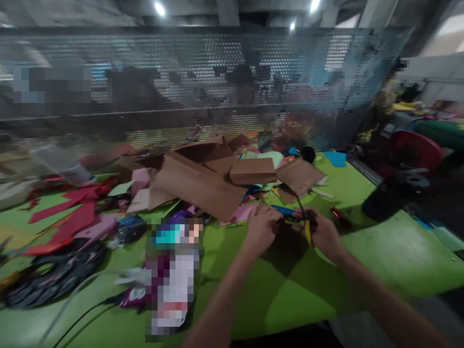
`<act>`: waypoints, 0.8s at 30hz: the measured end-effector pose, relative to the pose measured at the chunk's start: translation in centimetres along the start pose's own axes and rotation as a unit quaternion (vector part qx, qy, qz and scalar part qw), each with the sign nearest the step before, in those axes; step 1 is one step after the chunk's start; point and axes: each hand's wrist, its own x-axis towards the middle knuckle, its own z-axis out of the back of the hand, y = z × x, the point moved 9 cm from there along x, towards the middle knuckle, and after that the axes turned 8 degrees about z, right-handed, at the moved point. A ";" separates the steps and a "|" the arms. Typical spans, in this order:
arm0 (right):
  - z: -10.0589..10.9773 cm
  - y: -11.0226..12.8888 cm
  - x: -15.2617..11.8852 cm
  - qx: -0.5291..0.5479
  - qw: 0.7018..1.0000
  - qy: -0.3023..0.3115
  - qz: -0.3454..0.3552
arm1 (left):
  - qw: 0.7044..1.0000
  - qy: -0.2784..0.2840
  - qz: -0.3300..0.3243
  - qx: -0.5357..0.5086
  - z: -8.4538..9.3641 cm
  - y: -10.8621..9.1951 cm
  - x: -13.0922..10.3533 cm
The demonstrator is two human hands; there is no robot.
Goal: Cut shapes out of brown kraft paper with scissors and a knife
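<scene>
Over the green table (239, 270) my left hand (263, 229) is closed, its fingers curled together near a blue piece (283, 210). What those fingers grip is hidden and blurred. Close beside it on the right, my right hand (324, 234) is also closed, pinching a thin, curved dark strip (301, 205) with a yellow part (308, 233) hanging below. The blue piece lies between the two hands; whether either one touches it I cannot tell. Just right of my right hand rests a small red shiny object (340, 217).
Brown cardboard (203, 186) is heaped behind my hands. Red scraps (78, 210) and dark ring-shaped pieces (58, 273) cover the left side. A purple corded tool (136, 295) lies front left. A perforated metal screen (203, 72) borders the back; a dark container (389, 195) stands right.
</scene>
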 end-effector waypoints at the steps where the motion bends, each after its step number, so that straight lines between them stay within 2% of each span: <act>1: -0.1 0.2 0.0 -0.024 1.000 0.004 0.006 | 1.000 -0.001 -0.006 -0.005 0.0 -0.1 0.0; 4: -0.4 0.4 -0.1 -0.065 0.998 0.003 0.005 | 1.000 0.000 -0.016 -0.026 -0.1 -0.3 -0.1; 6: -0.3 0.2 -0.1 -0.047 0.999 -0.012 -0.012 | 0.999 -0.012 -0.003 -0.053 0.3 0.1 0.0; 8: 0.1 -0.3 0.0 0.035 0.997 -0.048 -0.047 | 0.992 -0.049 0.036 -0.107 1.1 1.2 0.2; 10: 0.3 -1.0 0.0 0.158 0.979 -0.091 -0.093 | 0.972 -0.094 0.088 -0.197 1.9 2.7 0.2; 12: 0.3 -1.4 -0.1 0.275 0.945 -0.125 -0.128 | 0.934 -0.094 0.138 -0.315 1.4 3.9 0.2; 14: 0.2 -1.2 -0.1 0.347 0.915 -0.143 -0.149 | 0.876 -0.045 0.188 -0.442 -0.6 4.2 0.0; 16: 0.1 -0.9 -0.1 0.381 0.898 -0.150 -0.160 | 0.807 0.003 0.247 -0.536 -2.7 4.0 -0.5; 18: -0.3 -0.6 -0.2 0.391 0.894 -0.137 -0.172 | 0.756 0.008 0.307 -0.578 -4.0 4.1 -1.3; 20: -0.8 -0.5 -0.5 0.394 0.894 -0.114 -0.178 | 0.733 -0.014 0.350 -0.583 -4.1 4.6 -1.8; 22: -1.5 -0.4 -1.0 0.399 0.896 -0.076 -0.176 | 0.707 -0.048 0.374 -0.598 -3.5 5.5 -2.1; 24: -2.5 0.0 -1.7 0.405 0.901 -0.011 -0.157 | 0.665 -0.092 0.384 -0.634 -2.6 6.5 -2.2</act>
